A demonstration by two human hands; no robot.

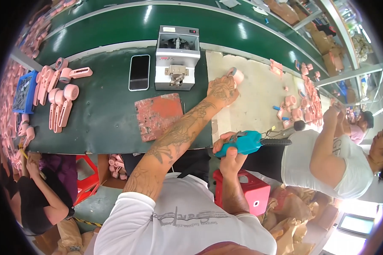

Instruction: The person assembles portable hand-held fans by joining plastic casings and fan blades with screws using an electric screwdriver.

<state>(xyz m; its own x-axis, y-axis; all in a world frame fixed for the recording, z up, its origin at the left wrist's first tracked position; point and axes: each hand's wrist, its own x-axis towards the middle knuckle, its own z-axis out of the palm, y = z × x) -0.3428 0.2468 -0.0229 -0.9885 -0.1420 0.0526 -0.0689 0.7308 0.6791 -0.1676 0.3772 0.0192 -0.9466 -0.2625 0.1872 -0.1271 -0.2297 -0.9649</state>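
My left hand (222, 91), at the end of a tattooed forearm, reaches far over the pale sheet on the bench. Its fingers are closed on a pink round-headed plastic part (237, 75), whose lower portion the hand hides. Closer to my body, my right hand (230, 154) grips a teal power tool (247, 143), apparently an electric screwdriver. A black ribbed cord sleeve (275, 142) and a wire loop show at the tool's right end; its other end is covered by my fingers.
A grey machine (177, 63) stands behind a worn red mat (158, 117), beside a phone (139, 72). Pink long-handled parts (64, 100) lie left, near a blue bin (25, 91). More pink pieces (304, 104) lie right, near a co-worker (327, 161). Another person (42, 199) sits left.
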